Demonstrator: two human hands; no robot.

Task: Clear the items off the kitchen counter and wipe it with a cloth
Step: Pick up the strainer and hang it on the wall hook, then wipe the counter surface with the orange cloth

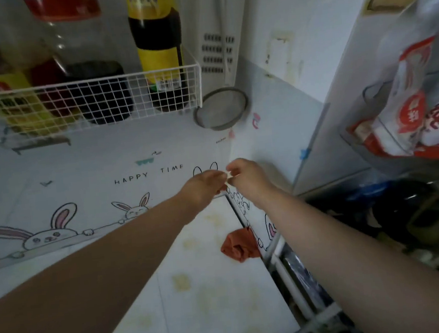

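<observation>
The white counter (214,295) carries faint yellow stains and a crumpled orange-red cloth (238,245) by its right edge. Both my arms reach to the far corner, where the rabbit-print wall sheet (107,182) meets the side wall. My left hand (204,185) and my right hand (243,176) touch at the fingertips. Between them they pinch a small pale thing (229,177); I cannot tell what it is. Neither hand touches the cloth.
A white wire shelf (86,98) on the wall holds a yellow-labelled dark bottle (159,51), a black jar (98,92) and other containers. A round strainer (221,109) hangs below it. Right of the counter are a white cabinet side (340,101), bagged packets (408,110) and dark clutter.
</observation>
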